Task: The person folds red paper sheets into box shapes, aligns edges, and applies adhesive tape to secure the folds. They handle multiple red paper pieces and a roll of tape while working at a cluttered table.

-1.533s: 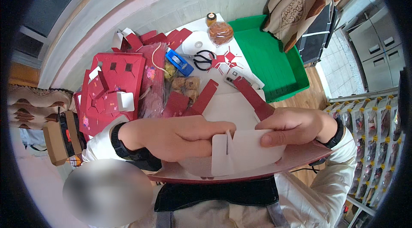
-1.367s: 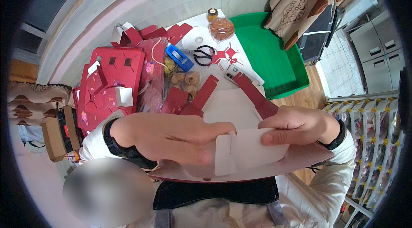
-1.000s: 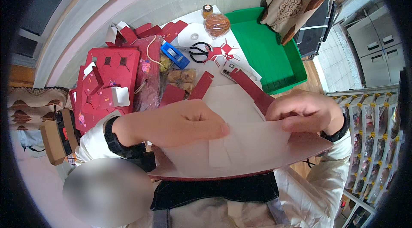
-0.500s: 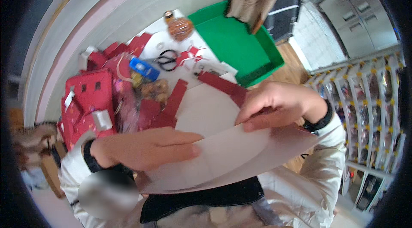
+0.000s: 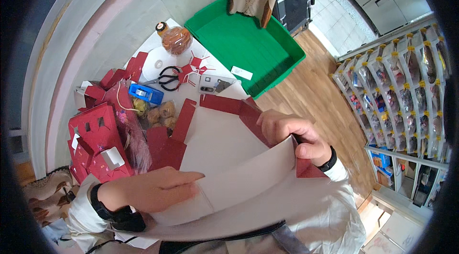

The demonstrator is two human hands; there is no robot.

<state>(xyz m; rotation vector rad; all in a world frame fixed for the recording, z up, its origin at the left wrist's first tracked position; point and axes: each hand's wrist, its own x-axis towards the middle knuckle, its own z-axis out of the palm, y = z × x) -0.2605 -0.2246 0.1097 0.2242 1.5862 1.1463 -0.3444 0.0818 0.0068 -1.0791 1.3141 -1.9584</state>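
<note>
A person's two bare hands, in cream sleeves with black bands at the wrists, work on a large folding cardboard box blank, white inside and dark red outside (image 5: 224,141). It lies between the hands, in front of the person's body, its far end reaching onto a white worktop (image 5: 149,49). A broad panel on the near side is bent up, white face showing.

The right hand (image 5: 294,138) has a closed grip on the raised panel's right corner, thumb on the near side, with a folded red flap just below it. The left hand (image 5: 155,187) rests at the panel's left end, index finger extended along the top edge; whether its grip is closed on the card cannot be told.

Beyond the blank lie a pale smartphone with dark lenses (image 5: 215,84), black-handled scissors (image 5: 168,80) and a cut-out of thin red paper (image 5: 188,73) touching their handles. To the left are a blue plastic tape dispenser (image 5: 146,94), small brown buns in clear plastic (image 5: 166,112) and a pile of dark red card boxes (image 5: 103,132).

At the far end, a round brown loaf in clear wrap (image 5: 177,40) sits beside a small dark-lidded jar (image 5: 161,28). A shallow green plastic tray (image 5: 248,38) stands to their right.
</note>
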